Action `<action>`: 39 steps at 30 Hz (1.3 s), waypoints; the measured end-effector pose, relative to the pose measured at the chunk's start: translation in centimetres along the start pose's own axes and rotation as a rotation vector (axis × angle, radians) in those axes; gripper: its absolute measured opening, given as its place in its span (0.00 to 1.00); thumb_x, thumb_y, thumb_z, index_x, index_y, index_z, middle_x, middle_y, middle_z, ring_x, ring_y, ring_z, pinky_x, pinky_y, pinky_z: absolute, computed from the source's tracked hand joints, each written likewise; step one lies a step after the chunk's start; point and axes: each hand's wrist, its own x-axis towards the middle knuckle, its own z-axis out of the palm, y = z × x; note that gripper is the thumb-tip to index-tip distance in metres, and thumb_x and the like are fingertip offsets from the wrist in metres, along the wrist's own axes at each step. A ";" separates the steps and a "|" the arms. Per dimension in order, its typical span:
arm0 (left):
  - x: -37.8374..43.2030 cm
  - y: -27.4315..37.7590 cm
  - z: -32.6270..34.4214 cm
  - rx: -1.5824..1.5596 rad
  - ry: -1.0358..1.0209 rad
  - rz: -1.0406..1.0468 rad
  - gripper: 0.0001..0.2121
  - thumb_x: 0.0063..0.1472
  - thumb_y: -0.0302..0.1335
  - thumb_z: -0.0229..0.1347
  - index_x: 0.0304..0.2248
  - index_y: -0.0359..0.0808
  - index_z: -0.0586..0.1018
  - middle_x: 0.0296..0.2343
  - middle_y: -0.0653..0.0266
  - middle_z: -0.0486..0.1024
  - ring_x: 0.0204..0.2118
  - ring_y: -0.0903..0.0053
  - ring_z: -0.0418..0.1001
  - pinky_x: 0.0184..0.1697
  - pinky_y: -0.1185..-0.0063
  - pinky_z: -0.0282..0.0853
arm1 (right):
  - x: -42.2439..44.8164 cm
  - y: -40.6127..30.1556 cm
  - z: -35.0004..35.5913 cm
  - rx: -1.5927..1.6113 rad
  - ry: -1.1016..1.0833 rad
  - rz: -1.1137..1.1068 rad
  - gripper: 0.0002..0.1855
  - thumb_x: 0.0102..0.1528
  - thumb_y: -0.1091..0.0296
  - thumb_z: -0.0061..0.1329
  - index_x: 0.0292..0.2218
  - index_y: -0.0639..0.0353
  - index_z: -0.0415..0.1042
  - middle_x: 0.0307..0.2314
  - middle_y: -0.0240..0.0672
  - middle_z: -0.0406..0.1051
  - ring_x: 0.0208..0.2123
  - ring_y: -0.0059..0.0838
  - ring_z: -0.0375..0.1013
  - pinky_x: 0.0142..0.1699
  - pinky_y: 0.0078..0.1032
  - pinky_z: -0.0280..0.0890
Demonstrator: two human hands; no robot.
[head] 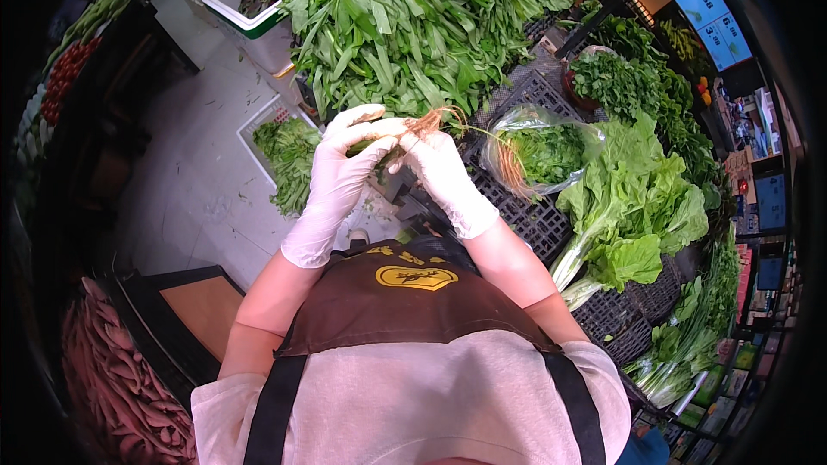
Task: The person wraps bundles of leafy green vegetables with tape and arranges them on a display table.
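In front of my chest, both hands wear white disposable gloves. My left hand [352, 152] is curled around the green stems of a small bunch of leafy herbs, mostly hidden by the fingers. Its thin brown roots [429, 121] stick out at the top, towards the right. My right hand [434, 165] grips the same bunch at the base of the roots. Just to the right, a clear plastic bag [591, 154] holds leafy herbs [549, 150], with similar long brown roots [512, 165] at its left side. The bag sits on a black plastic crate [539, 223].
A big heap of long-leaved greens [394, 32] rises beyond my hands. Lettuce-like leafy greens [636, 206] lie right. Left on the floor stands a white basket of trimmed greens [287, 158]. Sweet potatoes [123, 374] fill a bin at lower left. A price screen [711, 16] hangs upper right.
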 end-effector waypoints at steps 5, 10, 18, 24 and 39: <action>-0.7 0.3 0.9 -0.414 0.067 -0.147 0.09 0.51 0.19 0.57 0.34 0.32 0.77 0.39 0.61 0.70 0.39 0.80 0.70 0.39 0.85 0.65 | -0.1 -0.5 0.2 0.075 -0.063 -0.005 0.13 0.56 0.70 0.43 0.41 0.68 0.66 0.31 0.32 0.70 0.30 0.18 0.68 0.33 0.16 0.64; 0.1 0.9 1.0 -0.630 -0.002 -0.229 0.19 0.52 0.17 0.54 0.45 0.32 0.65 0.38 0.61 0.71 0.40 0.79 0.69 0.42 0.82 0.66 | -0.8 -1.7 0.4 -0.041 -0.013 -0.001 0.15 0.50 0.75 0.50 0.41 0.67 0.66 0.30 0.30 0.70 0.29 0.16 0.67 0.32 0.14 0.63; 0.0 0.7 0.6 -0.846 -0.284 -0.572 0.25 0.64 0.46 0.37 0.47 0.31 0.66 0.39 0.63 0.70 0.38 0.78 0.69 0.45 0.80 0.63 | -0.3 -2.0 -0.5 -0.103 0.000 0.091 0.11 0.49 0.69 0.54 0.35 0.64 0.72 0.26 0.26 0.71 0.22 0.12 0.64 0.27 0.11 0.60; 2.1 0.9 -1.7 -0.252 -0.580 -0.340 0.28 0.63 0.46 0.37 0.53 0.30 0.58 0.49 0.58 0.64 0.51 0.75 0.61 0.54 0.78 0.53 | 0.8 -1.3 -2.7 -0.063 -0.023 0.079 0.11 0.50 0.66 0.53 0.34 0.63 0.73 0.22 0.25 0.69 0.21 0.13 0.64 0.28 0.12 0.60; 1.1 -0.7 -1.4 -0.252 -0.777 -0.653 0.12 0.55 0.34 0.55 0.32 0.32 0.74 0.22 0.70 0.72 0.22 0.87 0.67 0.28 0.86 0.63 | 1.2 -1.5 -2.8 0.081 -0.026 0.086 0.14 0.54 0.66 0.46 0.41 0.64 0.70 0.33 0.28 0.71 0.25 0.11 0.63 0.28 0.11 0.58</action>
